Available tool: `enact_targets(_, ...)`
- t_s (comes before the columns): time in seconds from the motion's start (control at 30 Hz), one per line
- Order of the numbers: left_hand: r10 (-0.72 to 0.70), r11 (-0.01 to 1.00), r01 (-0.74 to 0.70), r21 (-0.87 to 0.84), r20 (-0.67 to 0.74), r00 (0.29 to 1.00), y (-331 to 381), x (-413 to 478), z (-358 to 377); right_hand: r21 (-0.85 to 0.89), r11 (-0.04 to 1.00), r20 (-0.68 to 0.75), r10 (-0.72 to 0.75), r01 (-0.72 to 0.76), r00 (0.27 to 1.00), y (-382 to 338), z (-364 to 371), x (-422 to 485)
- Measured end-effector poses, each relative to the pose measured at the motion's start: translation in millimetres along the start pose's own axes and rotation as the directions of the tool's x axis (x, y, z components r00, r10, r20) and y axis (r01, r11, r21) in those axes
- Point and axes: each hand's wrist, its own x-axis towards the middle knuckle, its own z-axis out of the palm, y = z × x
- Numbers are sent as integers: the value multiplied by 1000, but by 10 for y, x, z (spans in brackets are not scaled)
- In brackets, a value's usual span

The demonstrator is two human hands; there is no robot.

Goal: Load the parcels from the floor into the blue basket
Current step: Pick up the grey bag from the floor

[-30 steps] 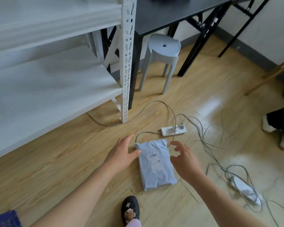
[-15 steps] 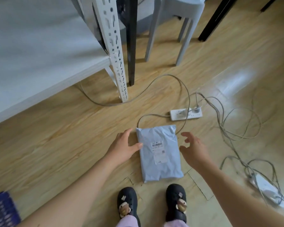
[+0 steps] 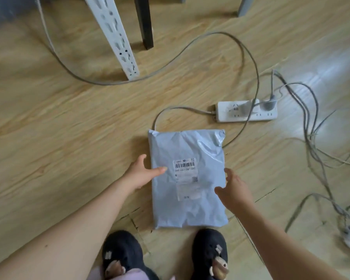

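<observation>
head | parcel (image 3: 190, 209) lying flat on floor (image 3: 69, 138), label up, just ahead of shoes (image 3: 121, 253) | left hand (image 3: 141, 174) lying wide open at parcel's left edge, thumb resting on top face | right hand (image 3: 233, 190) hovering open at right edge, fingers loosely bent, contact unclear | power strip (image 3: 247, 111) sitting just beyond parcel

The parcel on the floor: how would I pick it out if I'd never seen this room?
Start at the wooden floor and find the white power strip. Just nearer the camera, before two black slippers, lies the parcel. It is the only flat grey-blue plastic bag, with a white barcode label.
</observation>
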Motion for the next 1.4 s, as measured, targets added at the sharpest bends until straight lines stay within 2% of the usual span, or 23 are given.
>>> enact_targets(0.07,-79,994,81,-71,33,996,-113,230,189,21,999,34,48,-49,998,146,184,272)
enact_targets(0.2,-163,960,192,-205,149,975,-264,490,428,353,903,201,184,-247,962,233,454,590)
enact_targets(0.27,-159,953,199,-227,182,970,-241,477,471,428,866,190,194,-259,963,261,545,660)
enact_targets(0.4,-131,953,150,-263,87,988,-111,239,359,511,837,122,154,-195,981,167,471,540)
enact_targets(0.7,85,940,-130,-314,-153,985,379,-1364,-497,455,888,76,30,-61,997,-640,-745,-694)
enact_targets(0.8,136,928,-201,-312,-219,966,514,-2055,-841,390,920,60,-68,39,996,-941,-1192,-1248)
enact_targets(0.9,157,901,-244,-360,-255,954,570,-2793,-1180,360,924,105,-176,128,979,-1264,-1582,-1878)
enact_targets(1.03,170,865,-311,-395,-352,920,512,-3842,-1601,295,918,203,-331,265,921,-1672,-1918,-2780)
enact_targets(1.17,143,830,-366,-421,-474,869,241,-4824,-2046,238,879,239,-465,413,852,-2133,-2038,-3703)
enact_targets(1.4,47,794,-418,-442,-641,766,-758,-6083,-2850,143,769,296,-634,623,715,-3019,-1599,-5215)
